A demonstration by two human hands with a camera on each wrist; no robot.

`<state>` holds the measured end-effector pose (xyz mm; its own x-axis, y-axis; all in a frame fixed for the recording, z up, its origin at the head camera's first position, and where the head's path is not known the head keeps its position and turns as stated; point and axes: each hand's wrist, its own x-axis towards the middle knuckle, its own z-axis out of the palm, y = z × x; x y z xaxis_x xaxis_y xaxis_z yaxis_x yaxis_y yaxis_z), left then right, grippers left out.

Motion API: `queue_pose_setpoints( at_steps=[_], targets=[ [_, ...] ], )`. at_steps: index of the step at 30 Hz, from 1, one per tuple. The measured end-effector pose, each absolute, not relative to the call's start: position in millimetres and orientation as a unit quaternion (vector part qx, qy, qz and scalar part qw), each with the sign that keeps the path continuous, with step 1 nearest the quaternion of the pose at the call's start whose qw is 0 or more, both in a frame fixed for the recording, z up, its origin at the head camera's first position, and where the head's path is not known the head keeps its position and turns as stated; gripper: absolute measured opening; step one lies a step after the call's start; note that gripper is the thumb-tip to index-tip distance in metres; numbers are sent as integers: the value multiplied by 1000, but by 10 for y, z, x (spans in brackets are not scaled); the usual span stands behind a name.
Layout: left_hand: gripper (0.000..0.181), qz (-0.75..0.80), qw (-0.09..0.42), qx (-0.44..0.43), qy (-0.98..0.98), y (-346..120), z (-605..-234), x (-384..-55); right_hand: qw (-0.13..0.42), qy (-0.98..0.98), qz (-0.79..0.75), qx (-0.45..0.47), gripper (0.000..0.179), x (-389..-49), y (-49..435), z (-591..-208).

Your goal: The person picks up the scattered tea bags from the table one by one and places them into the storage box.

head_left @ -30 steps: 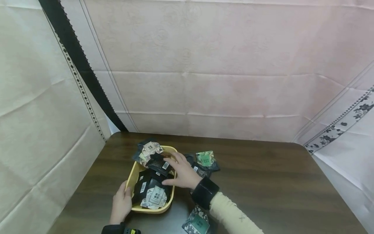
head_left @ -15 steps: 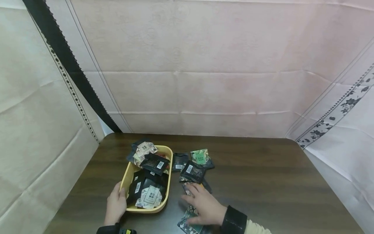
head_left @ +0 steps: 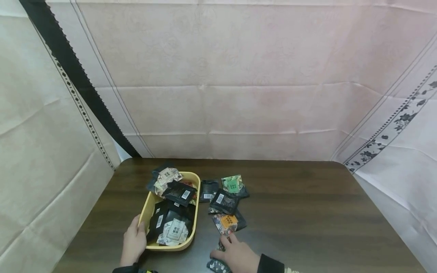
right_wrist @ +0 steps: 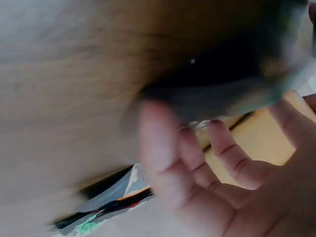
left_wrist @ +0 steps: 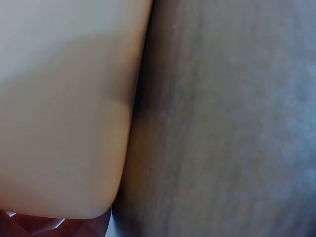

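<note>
My left hand [head_left: 134, 242] grips the left side of a yellow plastic basket [head_left: 147, 209]. The basket wall [left_wrist: 64, 123] fills the left half of the left wrist view. Dark packets with printed labels lie piled inside, one showing a pale flowered front [head_left: 173, 232]. To the right of the basket, my right hand [head_left: 240, 257] pinches a dark flowered packet [head_left: 218, 267] near the front of the table. That packet [right_wrist: 217, 94] is blurred in the right wrist view, against the fingertips. Just beyond the hand lies an orange-labelled packet [head_left: 228, 220].
Farther back on the brown wooden table [head_left: 307, 212] lie a black packet with a barcode [head_left: 223, 201], a green-labelled packet [head_left: 235, 185] and another dark packet [head_left: 208, 189]. One packet [head_left: 167, 176] overhangs the basket's back left corner. Pale cloth [head_left: 218, 76] hangs behind.
My right hand has left the basket, moved right and toward the front, and now pinches the flowered packet there. The left hand stays on the basket. The head view has shifted slightly.
</note>
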<state>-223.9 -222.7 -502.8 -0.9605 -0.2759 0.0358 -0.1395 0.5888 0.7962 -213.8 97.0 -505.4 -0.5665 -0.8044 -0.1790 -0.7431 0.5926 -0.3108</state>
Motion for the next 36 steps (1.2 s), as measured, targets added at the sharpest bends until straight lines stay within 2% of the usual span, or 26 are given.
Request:
queue_pose_setpoints(
  at_steps=[7, 9, 13, 17, 20, 28, 33, 36],
  targets=[
    [36, -435, 90, 116, -888, -2263, -5045, -2190, 144, 863, -99, -473, 22, -2115, 807, -4985],
    [36, -435, 89, 117, -888, -2272, -5045, -2187, 133, 870, -101, -463, 18, -2130, 780, -4950],
    [36, -439, 91, 121, -886, -2284, -5038, -2186, 59, 884, -112, -449, 29, -2184, 727, -4787],
    [36, -441, 91, 121, -884, -2292, -5021, -2184, -19, 889, -130, -440, 26, -2307, 624, -4550],
    [36, -440, 93, 124, -884, -2295, -5008, -2184, -43, 890, -149, -428, 27, -2445, 484, -4374],
    [36, -445, 91, 124, -882, -2241, -4991, -2225, -19, 905, -171, -389, 49, -2825, -36, -4059],
    [35, -446, 101, 119, -881, -2204, -5002, -2226, -2, 909, -163, -385, 57, -3015, -333, -4013],
    [35, -446, 106, 117, -881, -2197, -5009, -2225, 12, 913, -160, -376, 67, -3095, -441, -4040]
  ],
)
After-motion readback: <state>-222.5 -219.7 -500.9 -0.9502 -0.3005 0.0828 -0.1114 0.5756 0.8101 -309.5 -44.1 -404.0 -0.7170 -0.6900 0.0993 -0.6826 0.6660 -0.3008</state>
